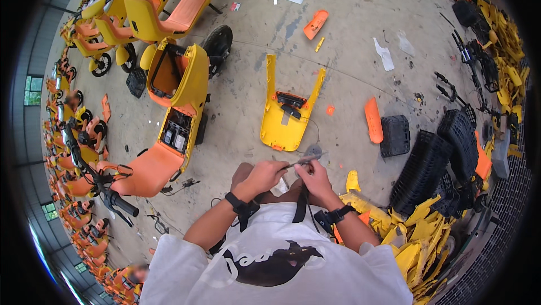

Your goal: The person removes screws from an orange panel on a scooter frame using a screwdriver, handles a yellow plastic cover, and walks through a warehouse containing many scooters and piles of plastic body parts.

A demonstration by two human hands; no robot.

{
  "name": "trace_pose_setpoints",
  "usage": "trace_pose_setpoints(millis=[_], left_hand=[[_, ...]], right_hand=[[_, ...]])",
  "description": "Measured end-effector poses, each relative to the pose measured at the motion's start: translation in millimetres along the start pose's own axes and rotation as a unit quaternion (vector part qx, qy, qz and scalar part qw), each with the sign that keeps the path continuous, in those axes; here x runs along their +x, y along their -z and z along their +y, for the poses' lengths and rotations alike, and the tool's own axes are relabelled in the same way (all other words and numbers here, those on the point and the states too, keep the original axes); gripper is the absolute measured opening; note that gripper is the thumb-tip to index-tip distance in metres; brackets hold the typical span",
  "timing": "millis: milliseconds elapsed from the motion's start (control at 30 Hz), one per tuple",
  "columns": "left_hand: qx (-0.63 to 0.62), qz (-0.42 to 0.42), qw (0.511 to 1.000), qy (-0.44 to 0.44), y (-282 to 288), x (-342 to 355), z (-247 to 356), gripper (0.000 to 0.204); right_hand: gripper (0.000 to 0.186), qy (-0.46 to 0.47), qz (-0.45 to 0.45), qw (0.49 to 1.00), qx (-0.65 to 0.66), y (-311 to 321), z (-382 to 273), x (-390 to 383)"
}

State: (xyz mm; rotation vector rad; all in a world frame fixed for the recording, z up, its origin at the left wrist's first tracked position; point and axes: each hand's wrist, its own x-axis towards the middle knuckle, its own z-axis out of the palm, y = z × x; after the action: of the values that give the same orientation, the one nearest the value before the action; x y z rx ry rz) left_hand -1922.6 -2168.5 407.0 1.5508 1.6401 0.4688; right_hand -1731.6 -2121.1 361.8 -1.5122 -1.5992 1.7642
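In front of my body, my left hand point(265, 176) is closed in a pinch on one end of a thin dark piece point(291, 165). My right hand point(315, 177) grips the same piece near its other end, where a greyish part shows above the fingers. It is too small to name. Just beyond the hands lies a yellow scooter body panel point(282, 131) with two long arms, a dark fitting and a thin cable. A round grey patch or part point(313, 150) shows close to my right fingers.
A partly stripped yellow and orange scooter point(189, 88) stands at left, its battery bay uncovered. Orange panels point(372, 120) and a black crate point(394, 136) lie to the right. Black baskets point(420, 169) and heaped yellow panels point(420, 243) crowd the near right. More scooters point(169, 12) line the left.
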Motion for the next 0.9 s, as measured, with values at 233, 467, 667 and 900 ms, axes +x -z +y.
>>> trace_pose_setpoints(millis=[233,467,667,900], left_hand=[[-0.019,0.024,0.998,-0.048,47.5,71.1,-41.1,0.021],[-0.03,0.113,0.979,0.165,99.2,189.6,-340.5,0.017],[0.234,-0.088,0.889,0.383,40.8,296.5,-719.0,0.041],[0.33,0.29,0.842,0.312,45.9,367.5,-930.2,0.057]], right_hand=[[0.025,-0.08,0.06,0.974,0.203,18.2,12.9,74.0],[0.024,-0.197,0.12,0.918,0.322,-21.1,97.8,176.8],[0.03,-0.35,0.136,0.872,0.313,-156.8,231.1,253.8],[0.021,-0.193,0.003,0.976,-0.1,-223.7,260.4,288.9]])
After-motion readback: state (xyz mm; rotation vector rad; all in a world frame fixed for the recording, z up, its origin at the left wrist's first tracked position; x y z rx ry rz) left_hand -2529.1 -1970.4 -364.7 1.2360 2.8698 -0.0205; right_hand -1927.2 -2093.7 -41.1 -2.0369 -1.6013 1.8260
